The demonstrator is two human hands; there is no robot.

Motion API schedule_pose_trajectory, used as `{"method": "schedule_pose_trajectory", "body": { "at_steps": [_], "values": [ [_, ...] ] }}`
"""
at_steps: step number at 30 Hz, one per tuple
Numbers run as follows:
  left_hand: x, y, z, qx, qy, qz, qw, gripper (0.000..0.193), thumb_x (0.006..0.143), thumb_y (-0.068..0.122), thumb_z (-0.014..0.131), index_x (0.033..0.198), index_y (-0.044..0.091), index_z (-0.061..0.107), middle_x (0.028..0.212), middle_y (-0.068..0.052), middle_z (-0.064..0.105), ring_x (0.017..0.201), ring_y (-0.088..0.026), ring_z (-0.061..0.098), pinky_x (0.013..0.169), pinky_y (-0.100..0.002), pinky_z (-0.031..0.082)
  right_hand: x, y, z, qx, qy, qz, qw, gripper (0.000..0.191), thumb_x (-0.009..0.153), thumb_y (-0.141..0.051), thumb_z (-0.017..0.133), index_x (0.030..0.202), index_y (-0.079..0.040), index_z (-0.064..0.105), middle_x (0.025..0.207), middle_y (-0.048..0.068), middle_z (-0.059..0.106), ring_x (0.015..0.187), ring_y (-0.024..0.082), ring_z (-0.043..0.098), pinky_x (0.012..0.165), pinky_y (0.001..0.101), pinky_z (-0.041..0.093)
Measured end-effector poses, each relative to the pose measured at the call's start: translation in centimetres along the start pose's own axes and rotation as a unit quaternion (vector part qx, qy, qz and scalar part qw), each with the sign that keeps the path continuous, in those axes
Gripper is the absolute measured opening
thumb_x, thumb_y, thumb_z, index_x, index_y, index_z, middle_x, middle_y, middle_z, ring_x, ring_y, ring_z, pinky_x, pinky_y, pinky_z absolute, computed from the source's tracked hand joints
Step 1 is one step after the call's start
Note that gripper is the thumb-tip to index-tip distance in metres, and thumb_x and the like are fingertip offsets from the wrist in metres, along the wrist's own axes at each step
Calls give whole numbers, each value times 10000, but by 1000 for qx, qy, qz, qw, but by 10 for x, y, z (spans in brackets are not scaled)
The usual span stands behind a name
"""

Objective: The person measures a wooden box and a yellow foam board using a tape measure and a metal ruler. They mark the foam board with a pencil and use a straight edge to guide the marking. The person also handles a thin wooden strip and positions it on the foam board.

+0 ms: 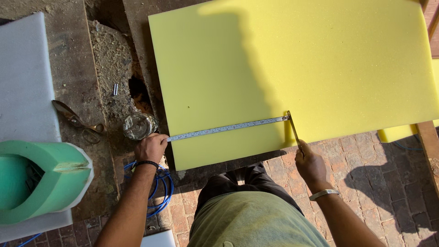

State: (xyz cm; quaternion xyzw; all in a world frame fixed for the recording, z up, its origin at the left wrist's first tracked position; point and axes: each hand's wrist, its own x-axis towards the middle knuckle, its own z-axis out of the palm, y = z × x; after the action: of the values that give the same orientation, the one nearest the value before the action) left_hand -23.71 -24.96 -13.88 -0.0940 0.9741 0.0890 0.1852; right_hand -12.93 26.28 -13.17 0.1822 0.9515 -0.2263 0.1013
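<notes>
A large yellow foam sheet [297,68] lies on a worn wooden workbench [73,68]. A metal measuring tape [226,129] stretches across the sheet's near part, from its left edge towards the right. My left hand [150,147] pins the tape's left end at the foam's left edge. My right hand [310,162] is at the foam's near edge and holds a thin dark stick, perhaps a pen [294,129], whose tip meets the tape's far end.
Rusty scissors [75,120] and a round shiny metal object [139,126] lie on the bench left of the foam. A rolled green foam piece [41,178] sits on white foam [25,77] at the left. A blue hose [162,187] coils on the brick floor [384,164].
</notes>
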Motion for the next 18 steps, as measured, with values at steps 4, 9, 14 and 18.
{"method": "schedule_pose_trajectory", "body": {
  "at_steps": [4,9,14,18],
  "values": [
    [4,1,-1,6,13,17,1000,182,953,327,687,1091,293,800,1110,37,762,929,-234,737,816,-394,601,-4,3,-1,-1,-14,24,1000,408,994,-223,558,1394,-170,625,682,201,702,578,355,694,555,481,540],
    [10,-2,-5,5,-23,-7,1000,181,952,323,668,1069,300,805,1115,30,750,932,-236,732,829,-402,597,-5,4,4,2,-17,37,999,422,996,-237,568,1411,-192,635,667,195,699,555,325,688,558,463,534],
    [8,-3,-17,1,-30,17,999,189,955,316,668,1068,272,814,1064,11,770,855,-224,734,777,-398,594,-30,14,-7,81,-54,94,991,426,977,-227,584,1399,-194,629,764,94,772,601,188,716,556,391,566],
    [-6,-4,-37,-6,-134,-14,991,200,975,337,662,1117,294,796,851,-43,809,719,-191,732,690,-378,578,-43,12,-19,159,-42,161,973,417,995,-185,609,1411,-160,627,812,92,784,593,156,683,568,345,553]
  ]
}}
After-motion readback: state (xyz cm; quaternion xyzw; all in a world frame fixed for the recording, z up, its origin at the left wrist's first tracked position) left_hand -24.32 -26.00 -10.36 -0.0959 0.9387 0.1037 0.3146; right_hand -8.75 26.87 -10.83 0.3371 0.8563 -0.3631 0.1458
